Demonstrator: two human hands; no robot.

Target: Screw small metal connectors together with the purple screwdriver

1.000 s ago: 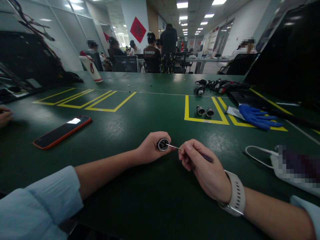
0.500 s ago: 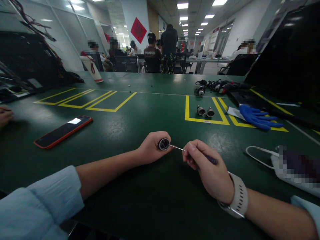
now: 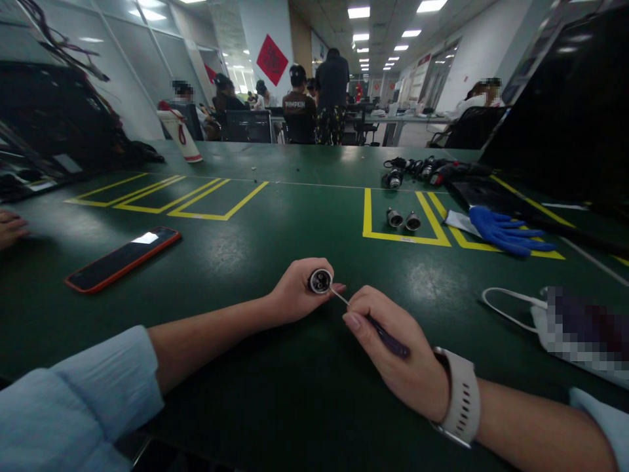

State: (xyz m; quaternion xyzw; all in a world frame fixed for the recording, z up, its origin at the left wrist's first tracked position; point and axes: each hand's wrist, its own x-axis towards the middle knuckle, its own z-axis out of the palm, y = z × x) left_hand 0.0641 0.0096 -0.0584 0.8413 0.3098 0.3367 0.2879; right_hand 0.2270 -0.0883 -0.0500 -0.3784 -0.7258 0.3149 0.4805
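Observation:
My left hand (image 3: 297,292) is wrapped round a small round connector (image 3: 320,281), dark inside with a metal rim, its open face turned toward me. In my right hand (image 3: 386,341) is a screwdriver (image 3: 390,339) with a dark purple handle and a thin metal shaft. The shaft slants up and left, its end at the lower right edge of the connector beside my left fingertips. Whether the tip touches the connector I cannot tell. Most of the connector's body is hidden in my left palm.
Two metal connectors (image 3: 403,220) stand in a yellow-taped box. Behind them lie black cabled parts (image 3: 415,170). A blue glove (image 3: 508,229) and a white-strapped item (image 3: 545,321) are on the right. On the left are a phone (image 3: 122,261), a cup (image 3: 181,134) and another person's hand (image 3: 12,228).
My right hand has shifted left and slightly down, and the screwdriver now slants more steeply. The connector in my left hand has turned a little, showing more of its inside.

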